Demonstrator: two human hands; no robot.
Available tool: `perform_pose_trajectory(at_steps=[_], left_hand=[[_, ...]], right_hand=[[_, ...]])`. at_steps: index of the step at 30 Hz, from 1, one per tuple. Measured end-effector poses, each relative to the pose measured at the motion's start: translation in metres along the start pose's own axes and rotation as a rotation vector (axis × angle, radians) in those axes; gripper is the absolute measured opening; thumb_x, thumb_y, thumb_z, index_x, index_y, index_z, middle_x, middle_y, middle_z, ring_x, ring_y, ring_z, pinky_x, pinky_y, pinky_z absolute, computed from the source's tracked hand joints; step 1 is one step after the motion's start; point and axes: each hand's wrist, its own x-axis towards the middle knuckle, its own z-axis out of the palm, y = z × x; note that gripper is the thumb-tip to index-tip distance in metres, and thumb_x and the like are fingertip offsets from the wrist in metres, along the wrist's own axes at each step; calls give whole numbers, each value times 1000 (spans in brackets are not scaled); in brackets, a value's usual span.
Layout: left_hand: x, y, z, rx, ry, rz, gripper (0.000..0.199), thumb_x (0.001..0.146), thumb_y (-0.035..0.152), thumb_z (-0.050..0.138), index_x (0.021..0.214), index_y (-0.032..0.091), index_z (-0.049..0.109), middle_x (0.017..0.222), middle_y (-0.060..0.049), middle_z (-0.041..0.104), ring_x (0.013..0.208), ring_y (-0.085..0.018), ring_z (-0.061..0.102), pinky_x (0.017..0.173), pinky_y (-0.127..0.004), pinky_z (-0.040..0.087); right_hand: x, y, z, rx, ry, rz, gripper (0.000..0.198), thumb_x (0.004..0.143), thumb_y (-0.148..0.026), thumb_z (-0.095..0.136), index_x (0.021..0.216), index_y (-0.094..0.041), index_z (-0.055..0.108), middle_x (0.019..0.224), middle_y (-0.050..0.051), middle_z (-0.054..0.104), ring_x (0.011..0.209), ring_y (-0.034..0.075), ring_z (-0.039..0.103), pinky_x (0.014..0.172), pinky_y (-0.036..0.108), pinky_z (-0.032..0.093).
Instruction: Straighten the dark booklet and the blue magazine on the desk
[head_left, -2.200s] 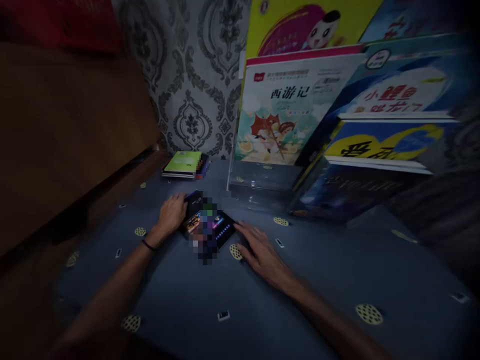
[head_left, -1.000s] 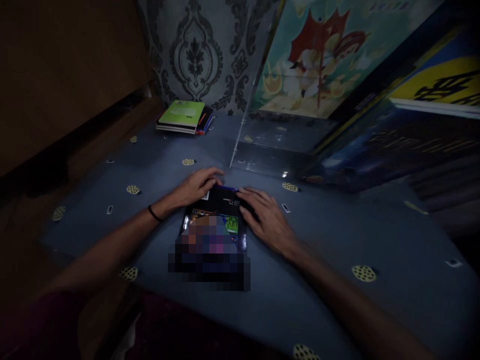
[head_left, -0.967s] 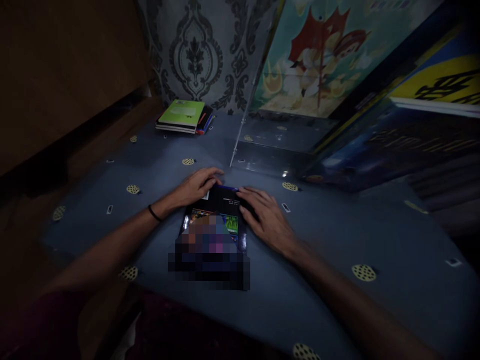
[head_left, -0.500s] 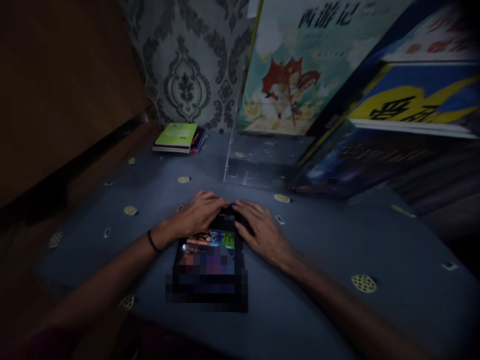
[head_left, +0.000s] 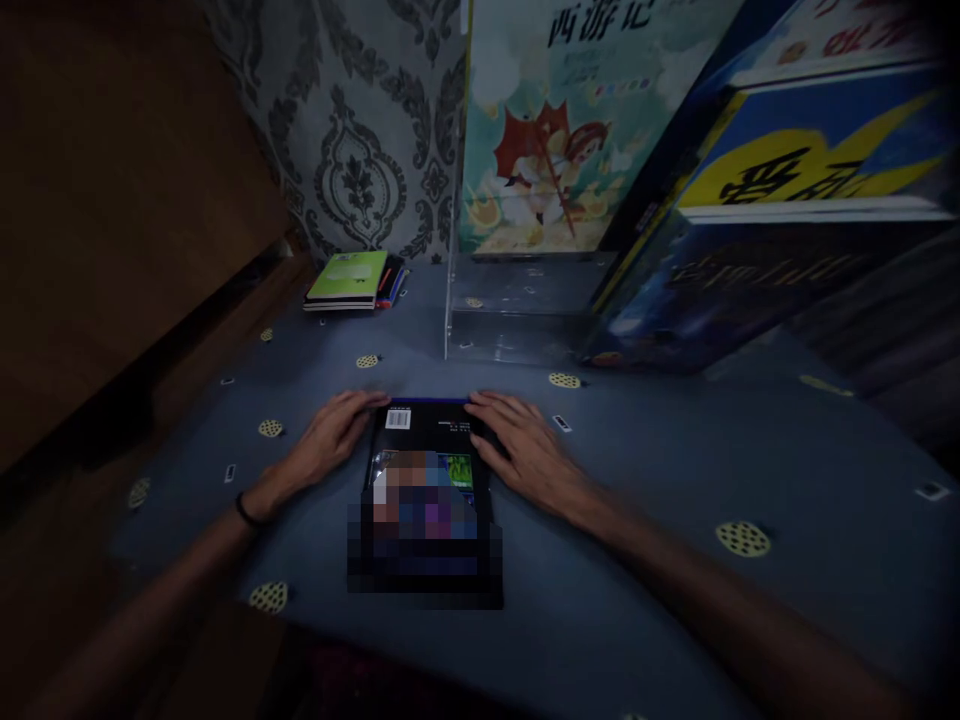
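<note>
A dark book (head_left: 427, 430) lies flat on the patterned cloth, with a barcode near its upper left corner; its lower half is blurred by pixel blocks. At that upper left corner the fingertips of my left hand (head_left: 337, 428) touch the edge, fingers stretched out and a dark band at the wrist. My right hand (head_left: 521, 450) rests at the upper right corner, fingers extended over the edge and thumb lower on the right side. Neither hand is wrapped round the book.
A small stack of books with a green one (head_left: 349, 278) on top lies at the back left. Large upright books (head_left: 555, 150) stand in a clear stand (head_left: 517, 335) at the back right. A brown wooden panel (head_left: 120, 200) borders the left side of the blue cloth (head_left: 637, 620).
My left hand has slid left from near the upper right of the book to its upper left corner, uncovering the barcode. My right hand stays at the right corner. The view has shifted slightly.
</note>
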Motion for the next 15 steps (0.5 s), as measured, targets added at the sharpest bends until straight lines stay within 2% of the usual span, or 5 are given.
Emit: perform_pose_trajectory(at_steps=[5,8,11,13,15], left_hand=[[-7,3,-2,-11,2,-47,34,104,30,42,134,24,55,129,-8,67,118,-23,62,104,-45,51],[-6,3,0,-17,-10,-53,34,104,30,42,135,24,54,129,-6,68,118,-23,62,105,-45,50],[-4,1,1,-5,14,-40,33,104,28,41,134,24,53,129,-6,69,118,-23,63,105,-48,49],[-3,0,1,4,22,-28,32,104,27,41,133,23,55,127,-7,70,116,-23,63,104,-48,50],[-2,0,0,6,16,-20,31,103,26,43,131,21,56,126,-7,71,115,-23,64,102,-46,51]], right_hand=[[-16,-8,1,-10,-40,21,50,102,-48,42,142,-20,52,158,17,44,145,34,42,113,61,41],[-36,-25,-3,23,-132,-54,71,96,-64,49,153,-23,39,167,18,25,152,37,28,118,64,33],[-56,-42,-10,73,-225,-158,101,82,-75,60,162,-30,18,170,16,10,154,42,14,118,69,29],[-64,-47,-14,99,-267,-191,113,76,-74,69,163,-32,9,171,15,4,154,43,10,118,69,28],[-69,-49,-16,105,-286,-196,115,75,-67,75,163,-33,9,171,14,4,154,43,9,119,69,27]])
